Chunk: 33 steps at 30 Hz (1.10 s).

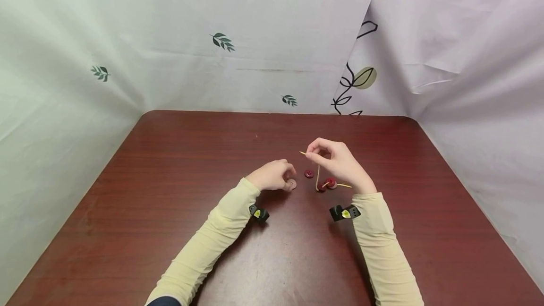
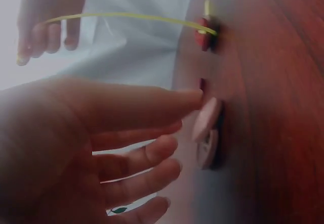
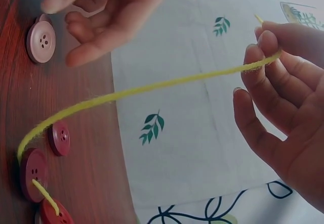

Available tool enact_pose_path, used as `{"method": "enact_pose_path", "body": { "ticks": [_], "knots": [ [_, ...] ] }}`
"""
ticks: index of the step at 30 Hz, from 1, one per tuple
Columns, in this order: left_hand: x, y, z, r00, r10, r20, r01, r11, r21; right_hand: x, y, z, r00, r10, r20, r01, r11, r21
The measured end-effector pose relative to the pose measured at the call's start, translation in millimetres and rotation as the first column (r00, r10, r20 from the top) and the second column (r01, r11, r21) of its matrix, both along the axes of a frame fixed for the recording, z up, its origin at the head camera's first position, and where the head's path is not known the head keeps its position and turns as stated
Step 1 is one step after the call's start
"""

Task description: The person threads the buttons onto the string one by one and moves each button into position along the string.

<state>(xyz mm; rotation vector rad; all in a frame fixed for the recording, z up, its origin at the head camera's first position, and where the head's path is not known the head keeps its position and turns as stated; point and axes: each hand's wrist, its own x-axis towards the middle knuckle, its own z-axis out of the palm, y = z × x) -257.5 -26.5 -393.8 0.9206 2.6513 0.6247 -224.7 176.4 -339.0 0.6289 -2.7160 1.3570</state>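
My right hand (image 1: pixel 340 159) pinches a yellow yarn (image 3: pixel 167 82) between thumb and fingertips, its short end poking out past them. From there the yarn runs down to the table and through a dark red button (image 3: pixel 34 175) and a bright red button (image 3: pixel 56 214). My left hand (image 1: pixel 272 175) hovers low over two pale pink buttons, fingers bent loosely and apart from the thumb. One pink button (image 2: pixel 207 120) tilts against the other pink button (image 2: pixel 206 150); whether the thumb touches it, I cannot tell. A loose dark red button (image 1: pixel 309 174) lies between the hands.
The reddish-brown wooden table (image 1: pixel 191 145) spreads around both hands. White cloth (image 1: pixel 272 13) with leaf prints hangs behind it and along both sides. A small black device (image 1: pixel 259 213) sits at the left wrist, and a similar device (image 1: pixel 344 212) at the right.
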Motion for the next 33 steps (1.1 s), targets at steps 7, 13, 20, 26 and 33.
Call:
{"method": "enact_pose_path", "body": {
  "ticks": [7,13,20,26,33],
  "knots": [
    [3.0,3.9,-4.4,0.997,0.006,-0.082,-0.014,0.995,-0.1,0.3,2.0,-0.1,1.0,0.003,-0.007,-0.003,1.0,0.023],
    [5.9,7.2,-6.7,0.985,-0.012,-0.171,-0.003,0.996,-0.09,-0.3,2.9,0.4,1.0,0.015,-0.021,-0.014,0.999,0.038],
    [2.4,5.9,-5.2,0.993,0.012,-0.115,-0.012,1.0,0.008,0.1,2.7,0.2,0.999,0.027,-0.037,-0.025,0.998,0.053],
    [-1.1,-0.8,9.3,0.994,-0.001,0.108,-0.03,0.959,0.281,-0.1,4.0,0.2,0.999,0.023,-0.042,-0.02,0.998,0.064],
    [-1.6,-10.9,23.4,1.0,0.007,-0.028,0.004,0.922,0.387,-0.3,4.8,0.9,1.0,0.016,-0.024,-0.015,0.998,0.066]
  ]
}}
